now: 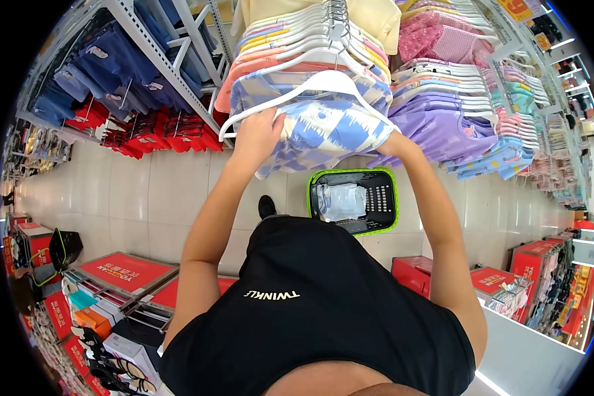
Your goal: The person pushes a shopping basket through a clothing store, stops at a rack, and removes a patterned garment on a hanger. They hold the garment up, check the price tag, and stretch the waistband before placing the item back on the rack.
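A blue and white patterned shirt point(323, 129) hangs partly on a white hanger point(330, 82) at the front of the rack. My left hand point(261, 131) has its fingers closed on the shirt near the hanger's left arm. At the right end of the hanger, my right hand point(397, 144) is at the shirt's other side, its fingers mostly hidden by the cloth. Right behind is another blue patterned shirt point(244, 90) on its own hanger, followed by a row of orange, yellow and white shirts.
On the floor below stands a black basket with a green rim point(395, 198), holding clear plastic packages point(344, 201). Purple shirts point(435, 122) hang to the right. Denim shorts point(122, 56) and red garments point(171, 132) hang at the left. Red-topped display boxes point(122, 272) stand behind.
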Action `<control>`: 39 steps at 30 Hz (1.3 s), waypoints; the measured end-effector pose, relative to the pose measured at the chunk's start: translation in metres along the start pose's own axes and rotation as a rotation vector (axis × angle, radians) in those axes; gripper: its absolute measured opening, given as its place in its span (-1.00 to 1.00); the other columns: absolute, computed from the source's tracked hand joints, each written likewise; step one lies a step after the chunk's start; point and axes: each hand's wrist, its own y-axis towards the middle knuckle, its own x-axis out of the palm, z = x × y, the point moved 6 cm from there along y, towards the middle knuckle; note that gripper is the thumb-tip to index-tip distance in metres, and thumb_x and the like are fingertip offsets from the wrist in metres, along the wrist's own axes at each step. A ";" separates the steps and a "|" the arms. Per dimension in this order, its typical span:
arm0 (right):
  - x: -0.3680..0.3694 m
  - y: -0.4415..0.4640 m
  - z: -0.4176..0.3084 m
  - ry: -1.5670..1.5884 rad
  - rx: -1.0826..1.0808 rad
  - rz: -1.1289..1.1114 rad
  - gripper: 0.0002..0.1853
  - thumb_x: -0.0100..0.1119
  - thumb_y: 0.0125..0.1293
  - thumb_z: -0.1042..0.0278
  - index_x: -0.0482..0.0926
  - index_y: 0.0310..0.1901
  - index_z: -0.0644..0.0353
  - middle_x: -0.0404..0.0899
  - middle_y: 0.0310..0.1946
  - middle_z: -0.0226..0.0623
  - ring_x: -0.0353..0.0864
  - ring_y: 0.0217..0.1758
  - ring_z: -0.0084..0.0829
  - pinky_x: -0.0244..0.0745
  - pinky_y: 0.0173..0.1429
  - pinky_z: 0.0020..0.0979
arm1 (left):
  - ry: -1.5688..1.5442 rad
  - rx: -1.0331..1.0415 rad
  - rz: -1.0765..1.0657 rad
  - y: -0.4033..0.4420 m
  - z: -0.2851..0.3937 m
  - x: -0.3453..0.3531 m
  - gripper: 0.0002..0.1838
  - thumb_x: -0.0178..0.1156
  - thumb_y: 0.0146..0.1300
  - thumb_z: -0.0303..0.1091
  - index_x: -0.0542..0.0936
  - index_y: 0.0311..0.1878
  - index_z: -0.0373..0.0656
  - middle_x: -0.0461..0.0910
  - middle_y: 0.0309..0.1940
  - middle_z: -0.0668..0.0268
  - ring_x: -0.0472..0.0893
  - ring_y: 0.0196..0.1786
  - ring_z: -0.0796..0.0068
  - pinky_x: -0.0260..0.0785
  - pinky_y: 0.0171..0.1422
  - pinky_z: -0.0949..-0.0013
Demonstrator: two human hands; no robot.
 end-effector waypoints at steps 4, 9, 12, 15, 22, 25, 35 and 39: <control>-0.004 0.000 -0.010 0.031 0.074 -0.019 -0.51 0.03 0.49 0.24 0.41 0.37 0.29 0.53 0.28 -0.09 0.54 0.28 -0.34 0.41 0.39 -0.34 | 0.021 0.006 0.005 0.000 -0.001 0.001 -0.76 0.21 0.35 -0.30 0.61 -0.07 -0.29 0.65 -0.34 -0.10 0.64 -0.25 -0.18 0.47 -0.15 -0.08; 0.008 -0.013 0.016 0.178 0.581 -0.278 -0.53 -0.11 0.50 0.10 0.59 0.12 0.32 0.72 -0.17 -0.18 0.70 -0.21 -0.36 0.61 -0.10 -0.34 | 0.053 -0.109 -0.098 0.000 -0.007 0.006 -0.69 0.21 0.35 -0.35 0.60 0.09 -0.29 0.66 -0.23 -0.12 0.63 -0.11 -0.19 0.46 -0.01 -0.06; 0.011 -0.017 0.032 0.180 0.609 -0.217 -0.50 -0.13 0.44 0.06 0.69 -0.11 0.34 0.74 -0.29 -0.06 0.72 -0.21 -0.17 0.55 -0.01 -0.21 | 0.067 -0.118 -0.105 0.000 -0.005 0.003 -0.66 0.20 0.35 -0.36 0.57 0.14 -0.28 0.66 -0.23 -0.13 0.63 -0.12 -0.19 0.45 -0.02 -0.07; 0.010 -0.021 0.024 0.086 0.567 -0.172 -0.50 -0.10 0.41 0.04 0.71 -0.24 0.32 0.72 -0.34 -0.03 0.73 -0.18 -0.10 0.55 0.01 -0.19 | 0.007 -0.145 -0.172 -0.003 -0.003 -0.001 -0.66 0.18 0.36 -0.38 0.56 0.16 -0.26 0.66 -0.23 -0.12 0.64 -0.12 -0.17 0.45 -0.04 -0.03; -0.008 -0.028 -0.010 -0.366 0.621 0.011 -0.61 -0.02 0.32 0.16 0.69 -0.24 0.34 0.68 -0.34 0.14 0.67 -0.20 0.13 0.54 -0.04 -0.02 | -0.213 -0.052 -0.296 -0.010 0.003 -0.009 -0.76 0.13 0.37 -0.38 0.65 0.01 -0.24 0.70 -0.16 -0.02 0.66 -0.07 -0.07 0.49 0.05 0.09; -0.006 -0.031 -0.012 -0.308 0.562 0.093 -0.68 0.02 0.30 0.25 0.69 -0.23 0.32 0.68 -0.35 0.09 0.68 -0.21 0.11 0.56 -0.02 -0.05 | -0.273 -0.079 -0.339 -0.009 0.004 -0.013 -0.77 0.13 0.38 -0.39 0.66 -0.02 -0.28 0.71 -0.16 0.01 0.68 -0.07 -0.01 0.49 0.05 0.16; -0.008 -0.029 -0.014 -0.288 0.501 0.457 -0.80 0.11 0.29 0.40 0.63 -0.11 0.23 0.68 -0.28 0.07 0.66 -0.18 0.12 0.51 -0.08 0.02 | -0.237 -0.049 -0.193 -0.005 0.008 -0.019 -0.80 0.17 0.34 -0.47 0.64 -0.02 -0.27 0.69 -0.23 0.00 0.67 -0.14 -0.01 0.48 -0.02 0.13; -0.008 -0.030 -0.013 -0.178 0.548 0.451 -0.78 0.09 0.29 0.42 0.65 -0.09 0.23 0.68 -0.25 0.10 0.66 -0.19 0.14 0.52 -0.08 0.03 | -0.182 0.013 -0.130 -0.008 0.005 -0.018 -0.82 0.16 0.33 -0.47 0.65 -0.05 -0.24 0.69 -0.23 0.02 0.66 -0.14 -0.02 0.48 -0.02 0.13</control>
